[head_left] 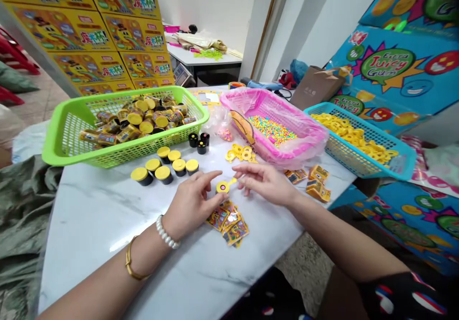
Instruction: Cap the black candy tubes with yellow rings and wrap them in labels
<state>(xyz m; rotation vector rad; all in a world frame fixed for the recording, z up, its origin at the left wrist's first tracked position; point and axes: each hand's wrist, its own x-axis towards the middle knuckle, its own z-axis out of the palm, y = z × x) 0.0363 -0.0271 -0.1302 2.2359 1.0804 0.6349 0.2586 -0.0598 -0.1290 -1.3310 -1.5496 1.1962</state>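
A yellow ring piece with a tab lies between my hands, with a dark middle and a pink dot inside. My left hand curves around its left side, thumb and forefinger apart, the thumb tip at its near edge. On the other side, my right hand has its fingers apart close to the tab; contact with it is unclear. Printed cards or packets are fanned out below. Black cups with yellow lids stand to the left, and three uncapped black cups behind. Loose yellow rings lie beyond my right hand.
A green basket holds yellow-lidded cups. The plastic-lined pink basket contains colourful candies; a blue basket holds yellow rings. Small printed packets sit near the table's right edge. Stacked yellow cartons rise behind.
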